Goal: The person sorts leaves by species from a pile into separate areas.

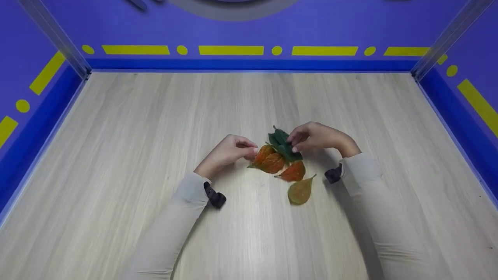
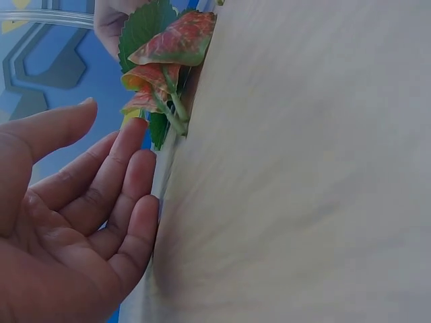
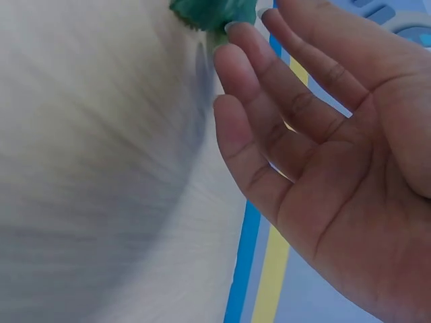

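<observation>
My left hand [image 1: 232, 151] is beside two overlapping orange-red leaves [image 1: 273, 163], its fingertips right at their left edge. In the left wrist view its fingers [image 2: 137, 175] are loosely bent, with the thumb apart and nothing in the palm. My right hand [image 1: 317, 137] hovers at the right side of dark green leaves [image 1: 281, 137], fingertips overlapping their edge. The right wrist view shows its relaxed fingers [image 3: 236, 128] close to a green leaf [image 3: 219, 12]. Another orange-red leaf [image 1: 294, 171] lies just below the green ones. Closer to me is a yellowish-green leaf [image 1: 300, 191], its stem pointing up right.
The leaves lie on a pale wood-grain table [image 1: 136, 116]. Blue panels [image 1: 233, 35] with yellow bars and dots enclose its back and sides. Dark wrist cameras [image 1: 216, 199] are strapped at both sleeves, low over the tabletop.
</observation>
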Demonstrator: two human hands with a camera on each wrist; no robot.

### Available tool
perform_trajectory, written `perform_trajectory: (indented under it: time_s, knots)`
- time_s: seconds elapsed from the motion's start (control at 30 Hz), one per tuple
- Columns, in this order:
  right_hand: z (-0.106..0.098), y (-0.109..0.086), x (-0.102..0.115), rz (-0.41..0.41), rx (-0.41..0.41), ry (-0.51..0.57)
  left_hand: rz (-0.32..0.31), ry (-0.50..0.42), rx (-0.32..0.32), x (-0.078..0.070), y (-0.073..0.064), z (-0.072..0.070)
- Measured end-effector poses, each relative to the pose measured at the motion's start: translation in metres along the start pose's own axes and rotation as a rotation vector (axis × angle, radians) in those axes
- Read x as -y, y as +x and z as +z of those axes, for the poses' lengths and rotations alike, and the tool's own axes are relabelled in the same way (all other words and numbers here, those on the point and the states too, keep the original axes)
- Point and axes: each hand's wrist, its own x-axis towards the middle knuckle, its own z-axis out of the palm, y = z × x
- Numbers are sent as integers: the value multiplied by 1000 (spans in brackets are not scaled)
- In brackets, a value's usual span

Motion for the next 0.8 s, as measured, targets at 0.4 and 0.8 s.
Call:
perform_trajectory:
  time_s: [0.4,0.8]
  knots:
    - [6,4,1,-20,-17,-40,-14,31,-3,3,2,4]
    - [11,7,-1,-27,-35,-21,-33,15,-6,1,3,6]
